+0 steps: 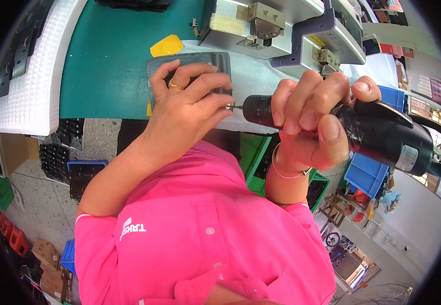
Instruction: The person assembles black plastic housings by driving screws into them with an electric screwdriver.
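- Pink shirt (pixel 200 239) fills the foreground, below the electric screwdriver (pixel 352 129).
- Right hand (pixel 312 122) wraps the screwdriver barrel, fist closed.
- Left hand (pixel 190 109), fingers curled, pinches the screw (pixel 229 106) at the bit tip, over a grey plate (pixel 215 60).
- Green mat (pixel 113 61) up-left of the screwdriver.

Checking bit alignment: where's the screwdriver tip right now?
Head view, center: the screwdriver tip meets the left hand fingertips at the grey plate's right edge; the right hand holds the black screwdriver.

We see bright, even light, with glare at the right rim. Straight edges bend outward; black corners frame the sharp centre.
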A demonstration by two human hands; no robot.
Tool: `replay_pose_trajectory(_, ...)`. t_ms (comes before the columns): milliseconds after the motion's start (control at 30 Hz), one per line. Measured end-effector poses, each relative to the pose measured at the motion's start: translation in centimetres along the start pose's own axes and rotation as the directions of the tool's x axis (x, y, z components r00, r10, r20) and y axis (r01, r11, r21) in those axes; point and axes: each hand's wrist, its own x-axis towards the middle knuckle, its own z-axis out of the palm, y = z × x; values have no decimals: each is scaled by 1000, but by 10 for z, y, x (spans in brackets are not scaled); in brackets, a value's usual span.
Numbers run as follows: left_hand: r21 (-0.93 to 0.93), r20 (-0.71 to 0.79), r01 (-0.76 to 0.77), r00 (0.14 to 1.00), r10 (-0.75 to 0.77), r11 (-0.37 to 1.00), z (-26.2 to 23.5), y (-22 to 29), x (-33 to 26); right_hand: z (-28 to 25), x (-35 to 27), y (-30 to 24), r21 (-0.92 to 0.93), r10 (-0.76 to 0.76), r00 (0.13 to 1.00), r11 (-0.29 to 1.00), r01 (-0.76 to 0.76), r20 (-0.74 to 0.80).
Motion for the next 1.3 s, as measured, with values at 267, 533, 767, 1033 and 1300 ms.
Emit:
replay_pose_trajectory(267, 31, 33, 44, 998, -45, 999, 1, -2, -8, -5, -5, 10, -18, -6, 954, 1000, 1, -300)
replay_pose_trajectory(533, 91, -23, 3, 1000, -1, 996, 6, -1, -9, -3, -5, 17, -39, 13, 959, 999, -25, -284)
replay_pose_trajectory(767, 95, -17, 4, 1000, -2, 995, 7, -2, -10, -2, -7, 18, -67, 11, 965, 997, -30, -263)
replay_pose_trajectory(1033, 112, -10, -3, 1000, 4, 994, 8, -4, -10, 8, -4, 26, -169, 21, 970, 983, -63, -242)
replay_pose_trajectory(1300, 107, -39, -11, 999, 15, 994, 7, -3, -9, 8, -8, 25, -397, 3, 985, 915, -73, -175)
